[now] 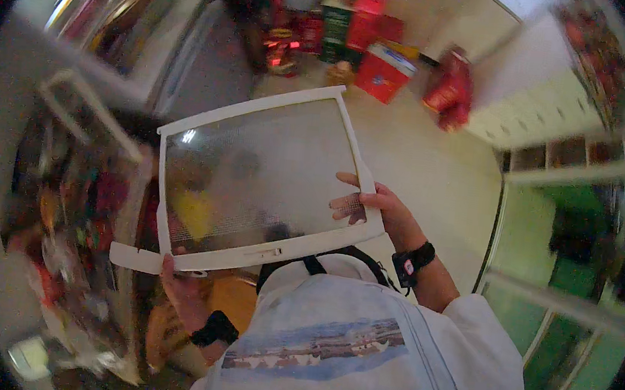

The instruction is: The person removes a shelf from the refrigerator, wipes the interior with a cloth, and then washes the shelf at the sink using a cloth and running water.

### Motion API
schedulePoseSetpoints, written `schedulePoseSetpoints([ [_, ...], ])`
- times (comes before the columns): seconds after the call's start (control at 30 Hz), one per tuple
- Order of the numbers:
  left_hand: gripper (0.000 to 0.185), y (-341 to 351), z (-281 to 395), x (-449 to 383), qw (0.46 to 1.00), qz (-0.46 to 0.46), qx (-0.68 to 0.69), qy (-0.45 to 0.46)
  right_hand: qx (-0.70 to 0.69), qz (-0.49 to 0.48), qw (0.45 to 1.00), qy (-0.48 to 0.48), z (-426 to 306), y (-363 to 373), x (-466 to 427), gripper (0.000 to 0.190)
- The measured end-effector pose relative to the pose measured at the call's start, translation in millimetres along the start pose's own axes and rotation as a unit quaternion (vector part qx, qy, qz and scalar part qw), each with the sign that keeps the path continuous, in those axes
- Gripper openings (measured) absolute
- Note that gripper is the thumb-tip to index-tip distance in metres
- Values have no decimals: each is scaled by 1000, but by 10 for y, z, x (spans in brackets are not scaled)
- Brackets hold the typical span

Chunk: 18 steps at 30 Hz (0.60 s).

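Note:
A white-framed refrigerator shelf point(264, 173) with a clear, textured panel is held up in front of my chest, tilted. My right hand point(371, 200) grips its right side, the thumb over the frame and the fingers showing through the panel. At the lower left corner, my left hand point(175, 275) holds the frame, its thumb on the white edge. A flat white strip point(136, 258) juts out to the left beside that thumb. Each wrist wears a black band, and the right one carries a small device.
Red and green boxes and bags point(381, 69) stand on the pale floor ahead. A red bag point(452, 93) lies to their right. Blurred shelving with mixed goods point(84, 218) is on the left. White drawers point(540, 112) and a green-lit shelf unit point(530, 216) line the right.

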State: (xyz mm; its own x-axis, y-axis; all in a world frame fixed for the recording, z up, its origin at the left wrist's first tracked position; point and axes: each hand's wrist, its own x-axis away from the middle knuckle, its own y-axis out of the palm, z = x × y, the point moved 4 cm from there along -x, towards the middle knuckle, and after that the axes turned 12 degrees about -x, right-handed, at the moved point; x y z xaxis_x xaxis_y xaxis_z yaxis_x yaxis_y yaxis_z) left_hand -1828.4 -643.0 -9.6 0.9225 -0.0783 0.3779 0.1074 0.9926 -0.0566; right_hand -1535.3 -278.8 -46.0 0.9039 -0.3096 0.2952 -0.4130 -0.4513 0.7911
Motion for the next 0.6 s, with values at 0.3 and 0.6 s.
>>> schedulePoseSetpoints([
  [0.3,32,2955,-68,-222,935,-324,-141,20,-114,168,946,-251,-614,-1231,1315,79],
  [0.6,30,6157,-372,-247,791,-584,-185,11,-98,331,854,-390,-1309,-1620,1604,78],
])
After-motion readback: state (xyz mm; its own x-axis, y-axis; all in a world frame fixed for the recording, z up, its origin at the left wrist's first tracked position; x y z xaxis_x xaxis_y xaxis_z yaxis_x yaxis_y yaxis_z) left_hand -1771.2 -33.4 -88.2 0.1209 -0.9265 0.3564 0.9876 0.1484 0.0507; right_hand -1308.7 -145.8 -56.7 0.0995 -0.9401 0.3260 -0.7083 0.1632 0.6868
